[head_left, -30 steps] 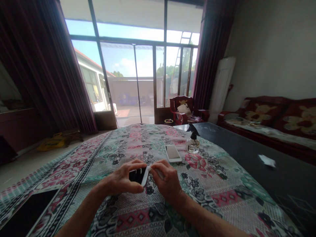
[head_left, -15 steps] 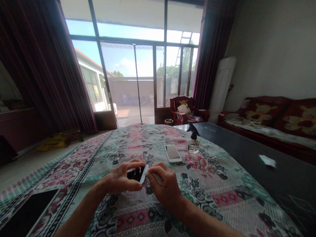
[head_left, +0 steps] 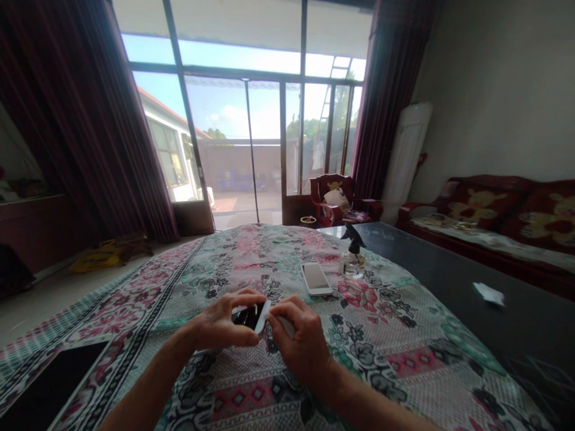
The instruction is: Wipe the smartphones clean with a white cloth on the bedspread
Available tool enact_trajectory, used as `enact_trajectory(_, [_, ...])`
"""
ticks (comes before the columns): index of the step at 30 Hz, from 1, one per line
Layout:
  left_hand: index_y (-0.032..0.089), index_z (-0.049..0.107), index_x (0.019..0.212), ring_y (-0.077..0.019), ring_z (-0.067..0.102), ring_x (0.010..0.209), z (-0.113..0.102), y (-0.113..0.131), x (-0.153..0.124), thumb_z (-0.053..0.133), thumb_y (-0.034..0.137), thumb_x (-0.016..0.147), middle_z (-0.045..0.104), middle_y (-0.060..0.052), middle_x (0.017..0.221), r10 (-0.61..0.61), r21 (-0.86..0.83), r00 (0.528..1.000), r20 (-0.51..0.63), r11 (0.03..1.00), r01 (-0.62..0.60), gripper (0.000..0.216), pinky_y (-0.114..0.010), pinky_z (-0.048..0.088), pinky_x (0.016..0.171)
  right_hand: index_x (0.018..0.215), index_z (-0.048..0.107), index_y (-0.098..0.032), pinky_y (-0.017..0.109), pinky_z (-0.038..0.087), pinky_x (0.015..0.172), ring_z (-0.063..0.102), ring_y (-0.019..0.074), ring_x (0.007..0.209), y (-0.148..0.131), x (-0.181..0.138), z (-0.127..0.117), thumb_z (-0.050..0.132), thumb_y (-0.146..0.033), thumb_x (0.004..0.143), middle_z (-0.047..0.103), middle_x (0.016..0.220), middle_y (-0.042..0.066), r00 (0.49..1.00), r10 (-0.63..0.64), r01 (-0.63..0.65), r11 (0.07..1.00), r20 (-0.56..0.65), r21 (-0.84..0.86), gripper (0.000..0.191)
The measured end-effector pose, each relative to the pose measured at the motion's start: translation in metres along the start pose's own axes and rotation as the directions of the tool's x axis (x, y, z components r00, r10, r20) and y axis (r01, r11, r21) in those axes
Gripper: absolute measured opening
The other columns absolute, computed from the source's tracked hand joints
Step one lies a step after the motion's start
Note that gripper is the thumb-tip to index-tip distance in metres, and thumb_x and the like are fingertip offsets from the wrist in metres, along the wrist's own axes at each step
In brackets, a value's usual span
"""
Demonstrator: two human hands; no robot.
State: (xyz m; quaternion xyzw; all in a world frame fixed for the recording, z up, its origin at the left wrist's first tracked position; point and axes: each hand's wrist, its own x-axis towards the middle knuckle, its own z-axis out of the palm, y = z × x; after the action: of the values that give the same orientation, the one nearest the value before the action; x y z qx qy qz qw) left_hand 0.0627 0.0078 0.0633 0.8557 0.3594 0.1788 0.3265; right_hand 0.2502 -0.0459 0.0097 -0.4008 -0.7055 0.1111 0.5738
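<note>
A smartphone [head_left: 248, 318] with a dark, shiny screen and a white end is in my left hand [head_left: 220, 320], gripped along its sides between thumb and fingers. At the phone's white end, my right hand [head_left: 300, 338] is closed, thumb and forefinger pinched together. A bit of something pale shows within its curled fingers, too covered to name. Just beyond my hands lies a white smartphone [head_left: 316, 279], screen up, on the flowered tablecloth [head_left: 251, 392]. To its right stands a clear glass spray bottle [head_left: 353, 264] with a black top.
A white-framed tablet [head_left: 49, 383] with a black screen lies at the lower left, cut off by the frame edge. On the dark table surface [head_left: 440, 269] at right is a crumpled white paper [head_left: 489, 294]. A red chair [head_left: 332, 197] and sofa [head_left: 494, 209] stand farther back.
The hands and the phone stay almost in place. The whole view has shifted very slightly.
</note>
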Motion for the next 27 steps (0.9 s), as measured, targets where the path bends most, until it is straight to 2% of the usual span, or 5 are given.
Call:
enact_trajectory(6, [0.026,0.061,0.119,-0.0256,0.052,0.113,-0.003,-0.002,-0.001,0.072,0.03,0.061,0.06,0.0,0.123,-0.01,-0.008,1.0,0.002,1.0,0.01,0.059,-0.034,0.039,0.1,0.079,0.061,-0.018,0.027,0.046,0.068,0.058,0.0149,0.074,-0.008,-0.001,0.0,0.058,-0.013,0.076,0.06,0.078,0.003,0.999,-0.004,0.004,1.0,0.036,0.016,0.007])
enact_trajectory(11, [0.025,0.064,0.114,-0.0256,0.053,0.11,-0.004,0.006,-0.001,0.07,0.029,0.063,0.063,0.0,0.117,0.023,-0.022,0.999,0.028,1.0,-0.023,0.052,-0.034,0.039,0.098,0.079,0.064,-0.019,0.029,0.046,0.069,0.059,0.0161,0.075,0.008,0.009,-0.005,0.057,-0.015,0.079,0.062,0.078,0.003,0.998,0.046,-0.048,0.997,-0.044,-0.058,0.008])
enact_trajectory(15, [0.026,0.064,0.114,-0.0252,0.053,0.108,-0.004,0.007,-0.001,0.071,0.029,0.063,0.063,0.0,0.114,0.027,-0.022,0.999,0.031,0.999,-0.026,0.052,-0.035,0.039,0.098,0.082,0.066,-0.02,0.028,0.047,0.07,0.059,0.0156,0.076,0.017,0.011,-0.006,0.057,-0.016,0.081,0.062,0.079,0.003,0.999,0.028,-0.03,0.998,-0.038,-0.054,0.01])
enact_trajectory(23, [0.027,0.064,0.114,-0.0234,0.053,0.108,0.0,0.005,-0.003,0.072,0.029,0.062,0.062,0.002,0.115,0.018,-0.035,1.0,0.009,0.999,-0.018,0.052,-0.033,0.039,0.098,0.086,0.067,-0.022,0.026,0.047,0.069,0.059,0.0133,0.075,0.003,0.004,-0.002,0.056,-0.013,0.082,0.062,0.081,0.002,0.999,-0.043,0.043,0.999,0.018,0.001,0.015])
enact_trajectory(27, [0.027,0.064,0.114,-0.0234,0.053,0.108,0.0,0.005,-0.002,0.071,0.029,0.063,0.062,0.001,0.115,0.004,-0.034,1.0,0.017,0.999,-0.003,0.051,-0.033,0.039,0.098,0.082,0.065,-0.02,0.027,0.047,0.069,0.059,0.0142,0.075,0.005,0.005,-0.001,0.058,-0.013,0.08,0.062,0.08,0.002,1.0,-0.009,0.009,1.0,0.002,-0.017,0.011])
